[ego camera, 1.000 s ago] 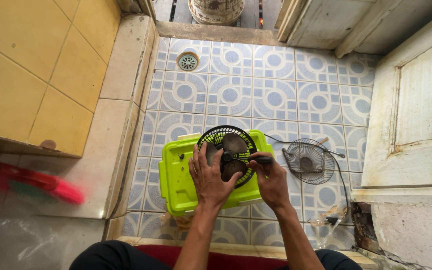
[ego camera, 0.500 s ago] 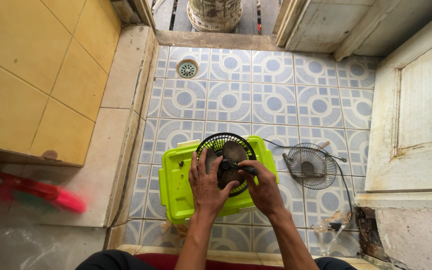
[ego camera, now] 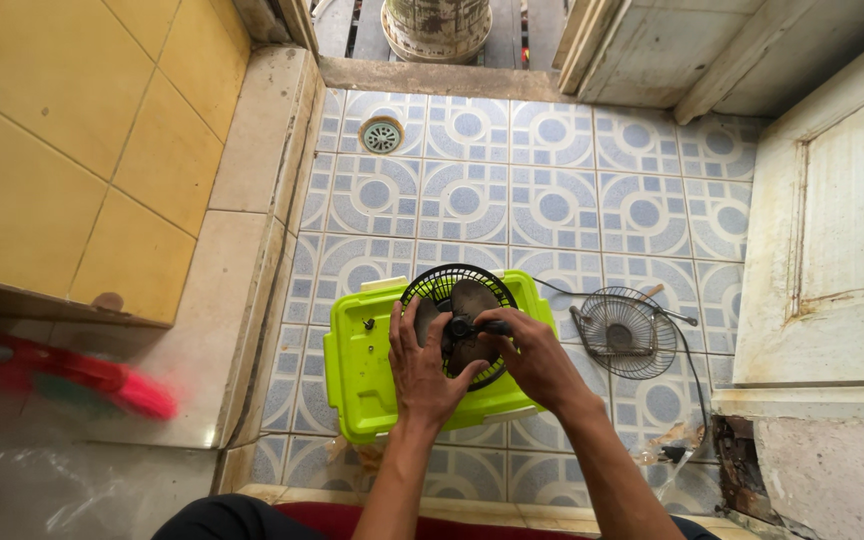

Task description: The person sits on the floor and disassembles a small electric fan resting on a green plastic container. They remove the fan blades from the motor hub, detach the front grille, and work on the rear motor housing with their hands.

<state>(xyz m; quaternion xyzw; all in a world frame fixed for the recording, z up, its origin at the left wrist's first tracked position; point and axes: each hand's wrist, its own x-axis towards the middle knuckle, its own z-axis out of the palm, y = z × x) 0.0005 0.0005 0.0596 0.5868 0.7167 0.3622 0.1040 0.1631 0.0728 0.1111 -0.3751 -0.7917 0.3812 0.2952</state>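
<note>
A small black fan (ego camera: 457, 300) with its front grille off lies face up on a lime green plastic box lid (ego camera: 362, 375). My left hand (ego camera: 422, 365) presses on the fan's near left side, fingers spread over the blades and rear guard. My right hand (ego camera: 532, 360) grips a dark-handled tool (ego camera: 487, 327) whose tip sits at the fan's hub. The removed wire front grille (ego camera: 624, 333) lies on the tiled floor to the right, with a black cord (ego camera: 692, 370) trailing past it.
Patterned blue tile floor (ego camera: 552, 210) with a round drain (ego camera: 382, 134) at the far left. A yellow tiled wall and concrete ledge (ego camera: 242, 250) run along the left. A red brush (ego camera: 102, 380) lies blurred at lower left. A white door (ego camera: 842, 240) stands at right.
My hands have shifted slightly on the fan, and the tool in my right hand has turned at the hub. The view has tilted a little downward.
</note>
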